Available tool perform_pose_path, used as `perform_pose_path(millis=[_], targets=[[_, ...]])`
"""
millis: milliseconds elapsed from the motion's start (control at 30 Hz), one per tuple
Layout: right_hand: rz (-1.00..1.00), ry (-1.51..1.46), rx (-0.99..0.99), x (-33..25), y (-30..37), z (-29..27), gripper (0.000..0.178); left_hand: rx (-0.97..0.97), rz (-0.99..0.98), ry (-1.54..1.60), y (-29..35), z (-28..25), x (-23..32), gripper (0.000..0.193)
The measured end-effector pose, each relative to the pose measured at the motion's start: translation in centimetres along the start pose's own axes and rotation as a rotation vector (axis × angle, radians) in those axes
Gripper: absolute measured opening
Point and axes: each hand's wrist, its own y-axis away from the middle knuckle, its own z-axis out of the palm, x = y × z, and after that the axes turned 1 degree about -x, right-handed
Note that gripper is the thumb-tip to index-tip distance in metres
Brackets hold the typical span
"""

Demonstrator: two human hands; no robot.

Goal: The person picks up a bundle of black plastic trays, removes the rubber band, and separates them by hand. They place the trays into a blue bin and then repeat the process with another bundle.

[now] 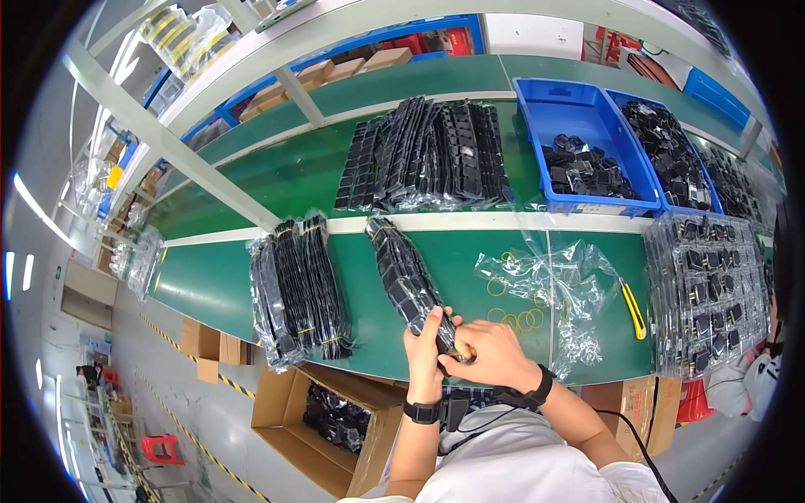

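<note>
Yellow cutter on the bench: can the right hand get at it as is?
Likely yes, once the right hand frees itself from the black bundle: the yellow cutter lies uncovered to its right, with only clear plastic and rubber bands between.

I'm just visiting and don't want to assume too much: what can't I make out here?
Head view, hidden: the near end of the black bundle, partly behind the left hand and right hand.
Head view, hidden: the floor of the open carton, under black pieces.
Head view, too small: details of single parts in the left blue bin.
</note>
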Motion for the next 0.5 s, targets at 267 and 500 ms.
perform_pose_path(millis=[267, 500], targets=[[-0.381, 0.220, 0.307, -0.7, 0.8, 1.0, 0.043, 0.089, -0.008, 0.009, 0.5, 0.2, 1.8, 0.034], [-0.382, 0.313, 0.288, -0.1, 2.1, 2.2, 0.035, 0.117, -0.033, 0.056, 0.0, -0.6, 1.7, 0.037]])
